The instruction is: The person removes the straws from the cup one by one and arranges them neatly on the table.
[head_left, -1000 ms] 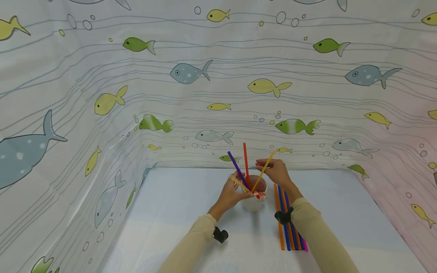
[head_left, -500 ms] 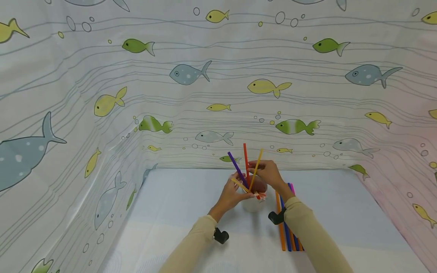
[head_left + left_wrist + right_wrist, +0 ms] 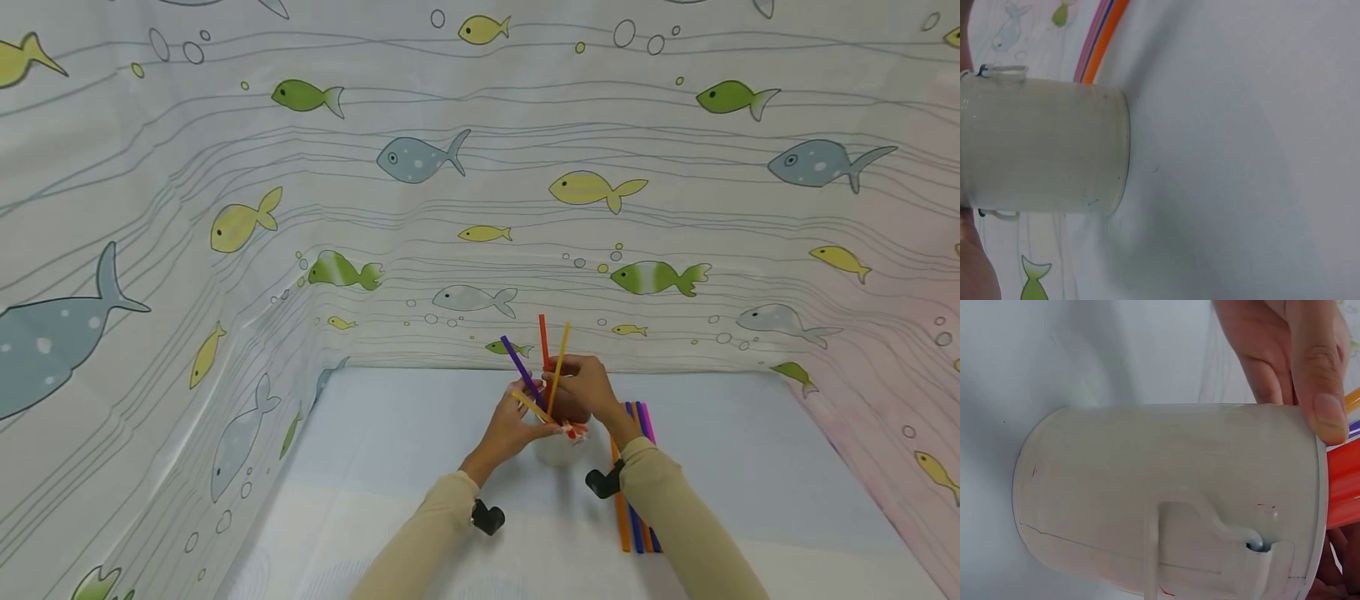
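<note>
A whitish metal pail (image 3: 557,450) (image 3: 1044,147) (image 3: 1166,469) stands upright on the table. My left hand (image 3: 510,429) (image 3: 977,269) (image 3: 1291,356) grips its rim, thumb on the outside in the right wrist view. Leaning from the mouth in the head view are a purple stick (image 3: 517,360), a red stick (image 3: 543,337) and a short yellow-orange one (image 3: 531,406). With its fingertips my right hand (image 3: 588,387) pinches a long yellow stick (image 3: 562,346) whose lower end is at the pail's mouth. Red-and-white material (image 3: 575,431) shows at the near rim.
Several orange, blue and pink sticks (image 3: 636,529) (image 3: 1104,37) lie side by side right of the pail, partly under my right forearm. A fish-patterned sheet (image 3: 420,225) rises behind and on both sides of the pale table (image 3: 390,433).
My right hand has moved left with the yellow stick, which now stands more upright beside the red one. My left hand has kept its place at the pail.
</note>
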`<state>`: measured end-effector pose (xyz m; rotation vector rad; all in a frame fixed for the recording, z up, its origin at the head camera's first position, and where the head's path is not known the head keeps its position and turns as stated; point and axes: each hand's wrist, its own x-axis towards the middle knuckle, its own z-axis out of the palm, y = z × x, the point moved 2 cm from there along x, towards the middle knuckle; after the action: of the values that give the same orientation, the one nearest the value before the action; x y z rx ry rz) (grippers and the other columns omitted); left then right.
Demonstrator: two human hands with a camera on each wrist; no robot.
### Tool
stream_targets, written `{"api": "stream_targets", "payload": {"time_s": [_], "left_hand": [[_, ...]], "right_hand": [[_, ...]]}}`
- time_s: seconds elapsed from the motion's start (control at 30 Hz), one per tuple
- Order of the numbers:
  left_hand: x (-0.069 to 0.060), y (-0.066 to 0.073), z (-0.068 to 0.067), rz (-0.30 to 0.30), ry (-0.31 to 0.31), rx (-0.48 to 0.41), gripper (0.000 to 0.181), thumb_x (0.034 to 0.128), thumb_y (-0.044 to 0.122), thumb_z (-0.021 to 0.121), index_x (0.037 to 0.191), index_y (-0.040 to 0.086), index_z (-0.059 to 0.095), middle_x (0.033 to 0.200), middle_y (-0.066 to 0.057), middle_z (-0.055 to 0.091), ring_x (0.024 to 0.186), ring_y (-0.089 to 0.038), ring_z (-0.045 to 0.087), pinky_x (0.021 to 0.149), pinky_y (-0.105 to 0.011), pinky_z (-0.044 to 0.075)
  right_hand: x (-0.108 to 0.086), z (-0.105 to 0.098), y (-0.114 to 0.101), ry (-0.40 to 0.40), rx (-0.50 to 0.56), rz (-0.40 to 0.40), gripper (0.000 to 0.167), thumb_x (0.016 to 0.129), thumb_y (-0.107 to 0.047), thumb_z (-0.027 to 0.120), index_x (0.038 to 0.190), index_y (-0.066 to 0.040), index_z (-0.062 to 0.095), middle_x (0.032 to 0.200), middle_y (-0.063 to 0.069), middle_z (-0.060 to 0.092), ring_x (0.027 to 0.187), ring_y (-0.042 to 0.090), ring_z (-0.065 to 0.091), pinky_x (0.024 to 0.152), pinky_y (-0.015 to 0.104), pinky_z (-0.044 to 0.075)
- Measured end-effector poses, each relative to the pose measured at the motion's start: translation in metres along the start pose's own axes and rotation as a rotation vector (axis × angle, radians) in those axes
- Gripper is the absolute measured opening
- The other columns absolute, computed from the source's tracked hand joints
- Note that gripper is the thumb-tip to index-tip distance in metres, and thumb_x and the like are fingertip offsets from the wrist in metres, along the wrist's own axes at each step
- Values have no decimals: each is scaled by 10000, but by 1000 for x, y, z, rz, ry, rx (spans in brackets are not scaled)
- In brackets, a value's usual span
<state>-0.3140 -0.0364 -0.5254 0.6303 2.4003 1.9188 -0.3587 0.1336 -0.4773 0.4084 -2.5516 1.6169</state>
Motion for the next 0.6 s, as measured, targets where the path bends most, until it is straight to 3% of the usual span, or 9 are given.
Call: {"api": "stream_targets", "payload": {"time_s": [0.6], "left_hand": [[-2,2,0,-2,10,14,871,800,203,817,1497,120,302,1433,-68,423,1345,-180,434,1096,-405,357]], "right_hand": [[-4,2,-1,54,-54,-4,318,864,-213,766,1132,-49,719,992,80,734,959,246,688,877,422,556]]}}
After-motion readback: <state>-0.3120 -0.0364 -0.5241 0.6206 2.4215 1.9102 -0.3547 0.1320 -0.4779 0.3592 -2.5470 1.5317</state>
